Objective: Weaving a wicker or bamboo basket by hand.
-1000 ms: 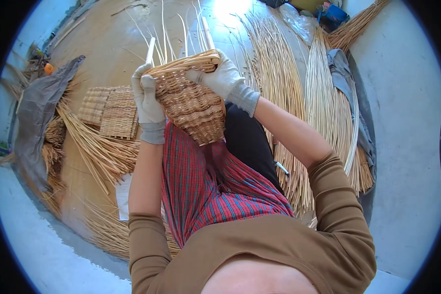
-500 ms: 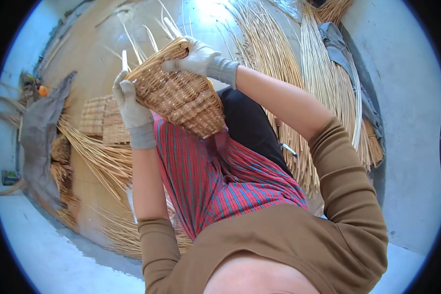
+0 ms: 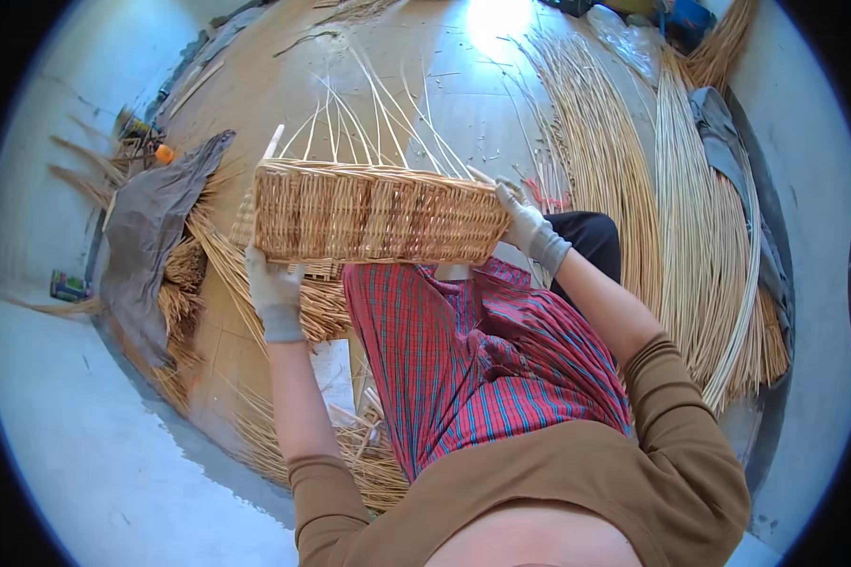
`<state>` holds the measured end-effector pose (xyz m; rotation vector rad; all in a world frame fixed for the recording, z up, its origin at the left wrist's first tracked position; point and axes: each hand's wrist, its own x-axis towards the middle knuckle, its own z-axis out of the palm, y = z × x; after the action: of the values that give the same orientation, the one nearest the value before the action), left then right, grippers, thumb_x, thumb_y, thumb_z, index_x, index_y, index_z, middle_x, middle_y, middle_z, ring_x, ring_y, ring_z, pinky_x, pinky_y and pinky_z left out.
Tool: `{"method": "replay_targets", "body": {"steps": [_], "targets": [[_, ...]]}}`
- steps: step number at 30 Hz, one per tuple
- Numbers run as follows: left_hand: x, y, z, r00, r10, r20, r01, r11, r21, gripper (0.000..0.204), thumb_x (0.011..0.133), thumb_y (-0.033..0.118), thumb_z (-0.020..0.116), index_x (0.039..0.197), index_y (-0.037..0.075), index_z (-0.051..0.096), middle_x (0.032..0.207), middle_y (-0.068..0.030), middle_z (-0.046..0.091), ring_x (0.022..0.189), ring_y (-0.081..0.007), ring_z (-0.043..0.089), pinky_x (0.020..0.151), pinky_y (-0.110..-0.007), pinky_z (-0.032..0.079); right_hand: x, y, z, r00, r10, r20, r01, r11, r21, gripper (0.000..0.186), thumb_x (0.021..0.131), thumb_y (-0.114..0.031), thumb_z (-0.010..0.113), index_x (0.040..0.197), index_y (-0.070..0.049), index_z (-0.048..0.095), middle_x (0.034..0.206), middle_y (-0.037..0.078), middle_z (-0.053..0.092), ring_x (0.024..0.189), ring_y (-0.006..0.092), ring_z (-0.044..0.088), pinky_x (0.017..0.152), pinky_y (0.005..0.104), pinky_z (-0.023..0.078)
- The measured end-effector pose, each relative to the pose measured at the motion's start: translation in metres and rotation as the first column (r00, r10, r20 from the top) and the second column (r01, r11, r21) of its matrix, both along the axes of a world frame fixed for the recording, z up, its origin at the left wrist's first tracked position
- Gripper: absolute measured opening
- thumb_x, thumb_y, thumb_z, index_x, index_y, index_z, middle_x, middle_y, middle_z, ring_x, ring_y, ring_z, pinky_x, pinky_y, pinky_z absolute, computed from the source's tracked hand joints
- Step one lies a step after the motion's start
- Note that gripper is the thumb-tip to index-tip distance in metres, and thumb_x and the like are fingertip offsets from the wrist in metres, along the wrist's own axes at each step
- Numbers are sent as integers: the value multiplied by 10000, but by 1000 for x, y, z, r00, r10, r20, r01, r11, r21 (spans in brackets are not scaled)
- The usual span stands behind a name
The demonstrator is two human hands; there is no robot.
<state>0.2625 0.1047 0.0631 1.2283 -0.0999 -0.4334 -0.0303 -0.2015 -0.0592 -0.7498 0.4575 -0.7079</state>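
Note:
Raised over my lap is a rectangular wicker basket [image 3: 378, 215], its long woven side facing me. Loose canes fan out from its far edge, and a thicker pale stake stands up at its left corner. My left hand [image 3: 276, 283], in a pale grey knit glove, grips the lower left corner; the basket partly hides its fingers. At the right end, my right hand [image 3: 525, 225] in a matching glove is closed on the upper corner. A red plaid cloth [image 3: 482, 369] covers my lap under the basket.
Long bundles of peeled canes [image 3: 605, 170] lie along the right, partly under a grey cloth [image 3: 723, 132]. More canes [image 3: 317, 307] and a dark grey cloth [image 3: 156, 246] lie to the left. Walls rise on both sides. Scraps litter the floor [image 3: 473, 113] ahead.
The basket has turned from a tilted, corner-down pose to nearly level, its long side now facing me. My right hand has moved right and down to the basket's right end.

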Motion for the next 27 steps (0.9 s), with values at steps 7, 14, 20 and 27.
{"method": "replay_targets", "body": {"steps": [7, 14, 20, 27], "targets": [[5, -9, 76, 716, 124, 687, -204, 978, 37, 700, 1055, 608, 414, 1206, -15, 693, 1177, -140, 686, 1152, -245, 600, 1036, -353, 429, 48, -52, 108, 996, -74, -42, 41, 849, -527, 484, 964, -405, 725, 1317, -103, 588, 1167, 22, 674, 1088, 121, 585, 964, 316, 496], [33, -107, 50, 789, -78, 610, -138, 944, 299, 486, 1044, 468, 571, 1079, 7, 720, 992, -44, 700, 923, -141, 582, 876, -299, 458, 23, -130, 92, 962, -241, -125, 95, 730, -677, 565, 1028, -507, 577, 1438, -120, 539, 1310, 29, 604, 1182, 127, 538, 1047, 316, 451], [19, -106, 2, 903, -269, 334, 181, 945, 271, 317, 1064, 332, 567, 1010, 64, 728, 935, -13, 683, 897, -123, 576, 863, -299, 478, -10, -117, 35, 863, -492, -112, 142, 449, -882, 683, 986, -655, 519, 1384, -103, 580, 1346, 107, 610, 1264, 253, 552, 1116, 395, 405], [24, -80, 54, 908, -213, 361, 104, 949, 298, 380, 1068, 382, 545, 1082, 67, 756, 992, -49, 687, 954, -139, 567, 917, -310, 450, 1, -116, 122, 919, -371, -133, 108, 561, -821, 684, 973, -656, 554, 1343, -83, 606, 1117, 79, 661, 1065, 173, 591, 979, 330, 461]]}}
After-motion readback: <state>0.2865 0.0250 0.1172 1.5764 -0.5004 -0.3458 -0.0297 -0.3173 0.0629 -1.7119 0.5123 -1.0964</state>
